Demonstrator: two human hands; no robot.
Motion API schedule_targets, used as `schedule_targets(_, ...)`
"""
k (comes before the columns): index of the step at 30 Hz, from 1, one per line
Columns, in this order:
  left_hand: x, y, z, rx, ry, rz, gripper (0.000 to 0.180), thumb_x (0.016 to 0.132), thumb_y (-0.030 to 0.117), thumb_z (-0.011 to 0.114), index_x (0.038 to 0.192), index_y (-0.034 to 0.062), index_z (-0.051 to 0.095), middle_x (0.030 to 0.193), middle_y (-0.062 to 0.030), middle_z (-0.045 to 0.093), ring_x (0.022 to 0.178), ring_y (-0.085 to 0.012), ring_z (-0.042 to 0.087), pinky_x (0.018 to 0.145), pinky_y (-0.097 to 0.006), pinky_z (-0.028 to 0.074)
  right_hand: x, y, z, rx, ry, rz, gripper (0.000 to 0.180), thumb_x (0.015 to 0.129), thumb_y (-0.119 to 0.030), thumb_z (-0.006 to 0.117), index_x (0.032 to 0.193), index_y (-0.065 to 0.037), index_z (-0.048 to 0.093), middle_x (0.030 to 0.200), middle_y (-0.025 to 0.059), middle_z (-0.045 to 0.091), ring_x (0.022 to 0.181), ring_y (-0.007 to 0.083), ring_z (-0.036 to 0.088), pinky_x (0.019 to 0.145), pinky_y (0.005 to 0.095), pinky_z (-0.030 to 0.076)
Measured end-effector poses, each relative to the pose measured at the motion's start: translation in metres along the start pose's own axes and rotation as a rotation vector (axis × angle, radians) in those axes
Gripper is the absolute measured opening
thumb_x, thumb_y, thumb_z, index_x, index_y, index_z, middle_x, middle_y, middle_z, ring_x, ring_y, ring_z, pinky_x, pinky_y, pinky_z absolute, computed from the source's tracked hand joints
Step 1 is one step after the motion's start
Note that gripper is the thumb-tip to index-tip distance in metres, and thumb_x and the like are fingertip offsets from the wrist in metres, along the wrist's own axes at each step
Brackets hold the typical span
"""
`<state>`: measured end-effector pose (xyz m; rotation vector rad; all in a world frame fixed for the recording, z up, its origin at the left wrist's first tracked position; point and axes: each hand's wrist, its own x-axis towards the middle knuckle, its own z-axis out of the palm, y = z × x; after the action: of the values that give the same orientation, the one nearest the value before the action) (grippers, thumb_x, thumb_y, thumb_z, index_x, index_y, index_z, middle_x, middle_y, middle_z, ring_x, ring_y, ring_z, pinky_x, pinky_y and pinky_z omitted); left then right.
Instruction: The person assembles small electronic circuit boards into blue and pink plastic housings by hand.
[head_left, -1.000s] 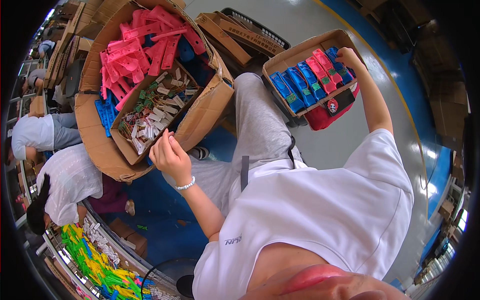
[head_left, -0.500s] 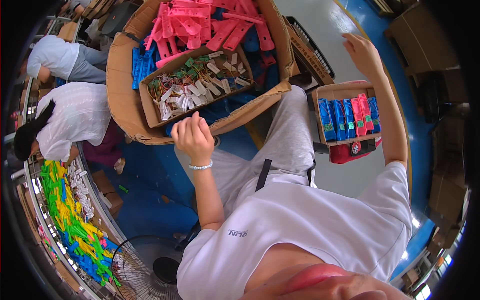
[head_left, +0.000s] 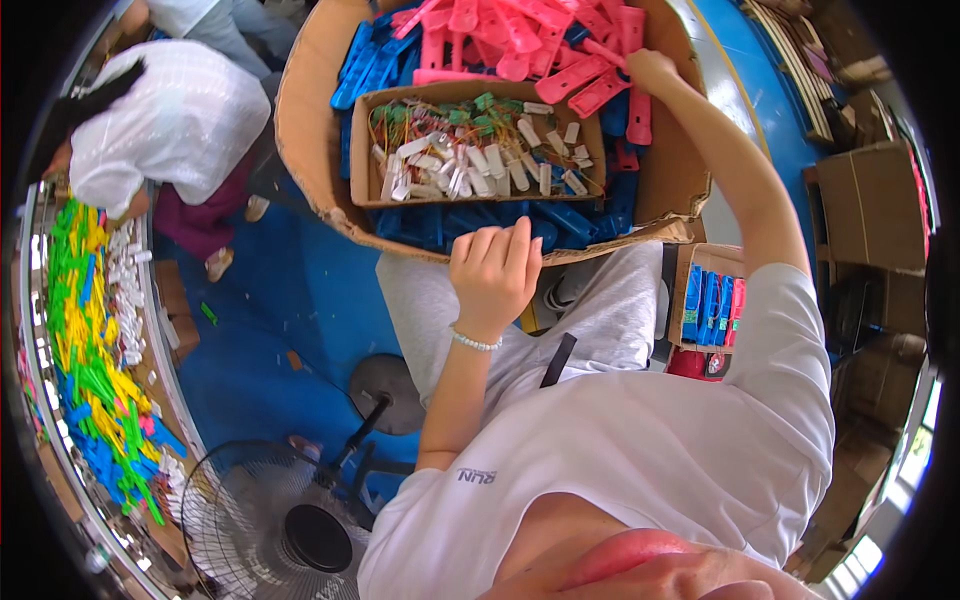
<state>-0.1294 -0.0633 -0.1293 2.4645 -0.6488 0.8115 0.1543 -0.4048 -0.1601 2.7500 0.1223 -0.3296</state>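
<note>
currently: picking step. right hand [head_left: 650,68] at one o'clock, fingers curled among pink plastic strips [head_left: 560,40], grip unclear; left hand [head_left: 495,270] loosely fisted, empty, on big carton [head_left: 310,120] rim. next likely needs one strip pinched free.

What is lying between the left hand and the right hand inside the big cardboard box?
In the head view, a small cardboard tray of white tags with green cords sits between the left hand and the right hand, over blue plastic pieces.
</note>
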Motion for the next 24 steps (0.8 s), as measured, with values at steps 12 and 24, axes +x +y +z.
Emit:
schedule_targets(12,0.038,-0.031,-0.022,-1.182,0.393,-0.614,0.027,0.095,0.003,0.056,0.121,-0.0036,0.056,0.111,-0.0103,0.063,0.1,-0.0165,0.061,0.094,-0.03,0.045,-0.17,-0.034,-0.178,0.213,0.788,-0.715,0.016,0.079,-0.006,0.062,0.094,-0.008,0.063,0.111,0.0116,0.063,0.094,0.0283,0.065,0.072,0.0397,0.054)
schedule_targets(24,0.003,-0.028,-0.073,-1.898,-0.07,-0.902,0.067,0.085,0.008,0.071,0.142,0.0024,0.036,0.078,-0.0076,0.06,0.058,-0.0205,0.064,0.053,-0.034,0.055,-0.131,-0.151,-0.159,1.245,0.218,-0.857,0.036,0.085,-0.002,0.063,0.121,-0.007,0.062,0.107,0.0089,0.066,0.086,0.0171,0.064,0.075,0.0338,0.053)
